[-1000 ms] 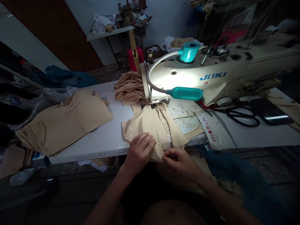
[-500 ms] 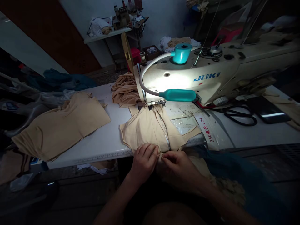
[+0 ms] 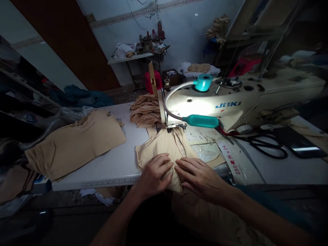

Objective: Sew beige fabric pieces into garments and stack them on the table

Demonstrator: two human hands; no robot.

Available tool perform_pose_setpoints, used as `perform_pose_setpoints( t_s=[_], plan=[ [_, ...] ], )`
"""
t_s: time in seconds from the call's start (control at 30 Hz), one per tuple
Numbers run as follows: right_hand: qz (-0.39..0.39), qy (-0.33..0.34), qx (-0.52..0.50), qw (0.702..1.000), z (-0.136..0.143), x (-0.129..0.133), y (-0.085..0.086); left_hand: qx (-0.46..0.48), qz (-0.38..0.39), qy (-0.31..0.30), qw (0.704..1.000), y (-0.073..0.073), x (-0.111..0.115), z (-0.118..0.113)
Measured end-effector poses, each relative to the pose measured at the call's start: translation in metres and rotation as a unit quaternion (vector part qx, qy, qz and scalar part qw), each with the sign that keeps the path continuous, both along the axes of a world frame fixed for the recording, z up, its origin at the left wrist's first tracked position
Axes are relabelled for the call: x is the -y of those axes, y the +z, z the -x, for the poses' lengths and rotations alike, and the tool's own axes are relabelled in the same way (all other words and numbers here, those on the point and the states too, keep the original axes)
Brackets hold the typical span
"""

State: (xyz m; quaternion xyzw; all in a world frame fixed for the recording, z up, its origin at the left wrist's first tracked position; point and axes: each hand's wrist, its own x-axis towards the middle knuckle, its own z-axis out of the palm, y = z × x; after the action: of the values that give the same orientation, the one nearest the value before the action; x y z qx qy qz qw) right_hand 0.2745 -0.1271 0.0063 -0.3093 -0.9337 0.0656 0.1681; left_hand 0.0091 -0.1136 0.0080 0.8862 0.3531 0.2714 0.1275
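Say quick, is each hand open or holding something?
Left hand: partly curled on the beige fabric at the sewing machine; grip unclear.
Right hand: partly curled there too; grip unclear.

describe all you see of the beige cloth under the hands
The beige cloth looks thin and soft, creased lengthwise, with small dark marks. It lies over the white table, its far end at the presser foot, its near end past the table edge. The left hand and right hand touch it.

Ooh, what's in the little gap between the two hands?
A narrow strip of the tan cloth lies between the left hand and the right hand; both hands touch that cloth. The head view shows it.
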Motion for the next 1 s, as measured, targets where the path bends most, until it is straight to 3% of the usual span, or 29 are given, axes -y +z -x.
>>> perform_pose_setpoints(
  t_s=[0.2,0.4,0.6,0.7,0.8,0.9,1.0],
  plan=[
    [-0.042,0.009,0.011,0.999,-0.003,0.004,-0.008,-0.144,-0.043,0.048,0.988,-0.007,-0.059,0.005],
    [-0.049,-0.007,0.011,0.999,-0.003,-0.003,-0.013,-0.180,-0.052,0.065,0.980,-0.012,-0.073,-0.004],
    [-0.021,-0.031,0.000,0.999,0.001,-0.018,-0.014,-0.134,-0.095,0.049,0.985,-0.005,-0.094,-0.001],
    [-0.013,-0.040,-0.007,0.999,0.003,-0.022,-0.015,-0.088,-0.114,0.045,0.989,0.006,-0.078,-0.008],
    [-0.009,-0.044,-0.014,0.999,0.005,-0.025,-0.015,-0.074,-0.095,0.034,0.992,0.011,-0.041,-0.018],
    [-0.007,-0.047,-0.022,0.999,0.006,-0.030,-0.016,-0.091,-0.106,0.052,0.989,0.002,-0.008,-0.025],
    [-0.007,-0.050,-0.028,0.998,0.008,-0.036,-0.015,-0.113,-0.134,0.083,0.981,-0.014,0.005,-0.027]
  ],
)
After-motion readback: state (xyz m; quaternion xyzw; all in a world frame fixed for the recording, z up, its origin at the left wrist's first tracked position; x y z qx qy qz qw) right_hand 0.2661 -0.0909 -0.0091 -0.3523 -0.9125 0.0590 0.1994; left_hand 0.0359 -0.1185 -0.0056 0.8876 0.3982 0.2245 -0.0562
